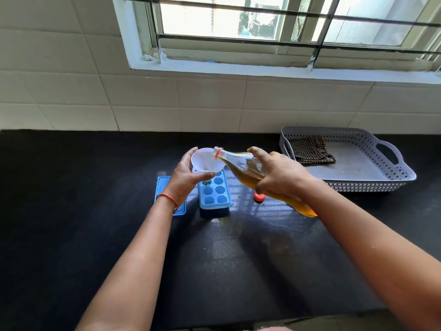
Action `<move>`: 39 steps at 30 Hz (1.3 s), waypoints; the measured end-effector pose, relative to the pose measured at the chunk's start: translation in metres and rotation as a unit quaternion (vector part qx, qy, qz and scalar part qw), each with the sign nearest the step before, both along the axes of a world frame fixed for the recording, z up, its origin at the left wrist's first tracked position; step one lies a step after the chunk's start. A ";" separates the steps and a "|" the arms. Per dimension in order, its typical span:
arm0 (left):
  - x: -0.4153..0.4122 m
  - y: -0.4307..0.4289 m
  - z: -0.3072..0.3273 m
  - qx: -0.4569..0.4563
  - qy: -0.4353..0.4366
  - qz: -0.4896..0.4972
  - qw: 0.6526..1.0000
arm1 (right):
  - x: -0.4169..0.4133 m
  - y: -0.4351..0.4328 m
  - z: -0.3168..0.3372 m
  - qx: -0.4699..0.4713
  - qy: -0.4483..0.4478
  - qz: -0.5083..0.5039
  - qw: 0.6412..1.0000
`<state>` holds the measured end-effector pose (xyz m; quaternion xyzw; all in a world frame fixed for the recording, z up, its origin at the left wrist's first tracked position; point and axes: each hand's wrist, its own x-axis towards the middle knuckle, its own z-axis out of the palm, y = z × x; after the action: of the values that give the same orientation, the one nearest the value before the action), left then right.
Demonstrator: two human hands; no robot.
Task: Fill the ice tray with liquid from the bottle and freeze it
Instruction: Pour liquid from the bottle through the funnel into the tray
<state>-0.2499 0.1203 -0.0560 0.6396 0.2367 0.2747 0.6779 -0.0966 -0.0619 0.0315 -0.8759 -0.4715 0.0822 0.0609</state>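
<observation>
The left hand [185,177] curls its fingers and thumb round a white funnel [205,161]. The blue ice tray [216,192] sits on the black counter [95,187] right under those fingers, with its lid [162,185] below the wrist. The right hand [279,174] wraps its fingers tight round the tipped bottle [241,163] of yellow-brown drink, and the bottle's open mouth reaches past the fingertips over the funnel. A small orange cap [259,197] lies just under the right fingers, and a grey basket [393,173] sits behind them.

bare counter [71,211] left, basket [391,174] and cap [258,197] crowd right of tray [214,193]
</observation>
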 end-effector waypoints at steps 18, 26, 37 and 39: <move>-0.005 -0.002 0.007 0.008 -0.002 0.000 1.000 | -0.003 -0.001 0.004 0.031 0.041 -0.002 0.999; -0.011 -0.008 0.004 -0.019 -0.009 -0.018 1.000 | -0.008 -0.005 0.004 0.024 0.039 0.001 0.999; -0.018 -0.011 0.001 -0.016 0.018 -0.033 0.999 | -0.012 -0.011 -0.001 0.009 0.019 -0.012 1.000; -0.018 -0.012 0.002 -0.013 0.021 -0.033 0.999 | -0.013 -0.011 -0.001 0.006 0.021 -0.011 1.000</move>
<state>-0.2682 0.1084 -0.0542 0.6434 0.2338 0.2356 0.6898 -0.1092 -0.0730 0.0309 -0.8785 -0.4613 0.0973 0.0774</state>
